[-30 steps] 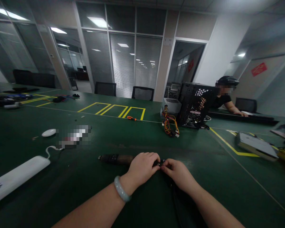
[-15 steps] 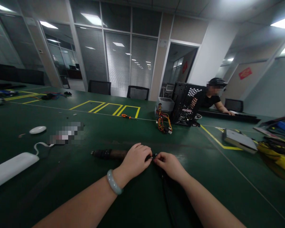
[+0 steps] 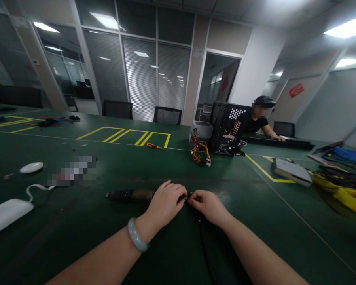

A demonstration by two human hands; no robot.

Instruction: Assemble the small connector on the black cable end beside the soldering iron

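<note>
A dark cylindrical tool (image 3: 138, 196) with a metal tip at its left end lies on the green table (image 3: 106, 237). My left hand (image 3: 167, 200), with a pale bangle (image 3: 137, 235) at the wrist, is closed around the tool's right end. Close beside it, my right hand (image 3: 208, 206) pinches something small near that end, too small to make out. A black cable (image 3: 206, 249) runs from below my right hand toward the table's near edge.
Beyond my hands stand a black computer case (image 3: 229, 128) and a power supply (image 3: 202, 132) with coloured wires. An orange screwdriver (image 3: 153, 146) lies farther back. A white power strip (image 3: 10, 215) is at left, a silver box (image 3: 292, 172) at right. A person (image 3: 259, 118) sits behind the case.
The whole view has shifted slightly, so the background objects appear farther left. My hands stay close together at the tool's right end, with only slight finger movement.
</note>
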